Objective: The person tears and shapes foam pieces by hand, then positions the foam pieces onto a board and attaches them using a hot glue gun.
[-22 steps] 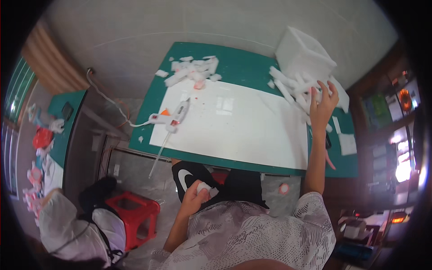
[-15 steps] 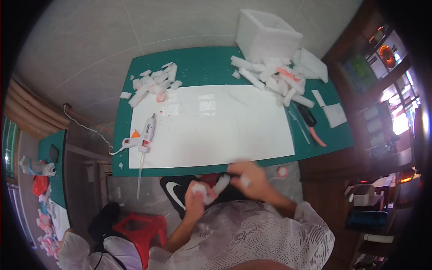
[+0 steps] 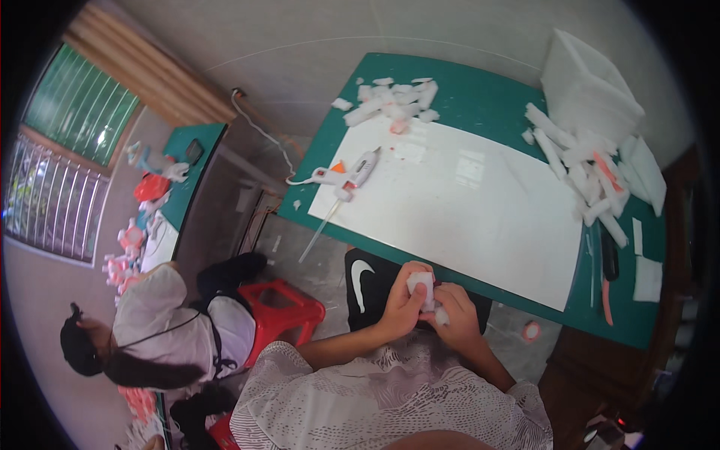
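Foam piece (image 3: 421, 289) off the white board (image 3: 457, 202), at its near edge over lap | left hand (image 3: 401, 307) and right hand (image 3: 456, 319) both clamped on it | glue gun (image 3: 346, 176) idle at board's left; foam pile (image 3: 581, 169) at right unused | early stage.

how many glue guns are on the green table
1. The glue gun lies at the left edge of the green table, partly on the white sheet. Another could hide among the foam pieces.

The white board (image 3: 465, 202) lies bare between the glue gun (image 3: 346, 177) and foam strips (image 3: 581, 176).
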{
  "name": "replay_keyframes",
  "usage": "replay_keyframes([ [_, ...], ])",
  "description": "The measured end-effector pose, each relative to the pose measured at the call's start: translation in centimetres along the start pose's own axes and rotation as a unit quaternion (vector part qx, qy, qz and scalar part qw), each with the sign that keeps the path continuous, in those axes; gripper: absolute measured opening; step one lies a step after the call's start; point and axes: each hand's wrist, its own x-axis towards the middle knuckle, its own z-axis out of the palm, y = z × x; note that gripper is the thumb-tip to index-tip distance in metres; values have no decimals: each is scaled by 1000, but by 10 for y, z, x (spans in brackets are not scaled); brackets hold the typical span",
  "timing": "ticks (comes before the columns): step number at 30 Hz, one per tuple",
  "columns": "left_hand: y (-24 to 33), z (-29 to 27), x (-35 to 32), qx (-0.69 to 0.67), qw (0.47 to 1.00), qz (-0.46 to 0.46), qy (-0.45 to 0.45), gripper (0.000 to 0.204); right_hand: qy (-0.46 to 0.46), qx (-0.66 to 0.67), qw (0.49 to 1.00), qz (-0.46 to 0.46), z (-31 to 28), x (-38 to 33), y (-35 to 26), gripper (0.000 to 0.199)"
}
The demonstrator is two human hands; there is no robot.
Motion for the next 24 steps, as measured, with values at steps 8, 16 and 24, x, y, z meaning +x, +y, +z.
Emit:
replay_keyframes([
  [8, 47, -58, -11, 120, 962, -145, -200, 42, -252, 167, 952, 46, -18, 20, 2, 28],
  [16, 26, -35, -12, 248, 963, 24, -102, 13, -158, 108, 981, 39, -29, 8, -4, 24],
  [24, 89, -100, 25, 398, 863, 254, 178, 14, -43, 64, 981, 180, -117, -53, -21, 21],
])
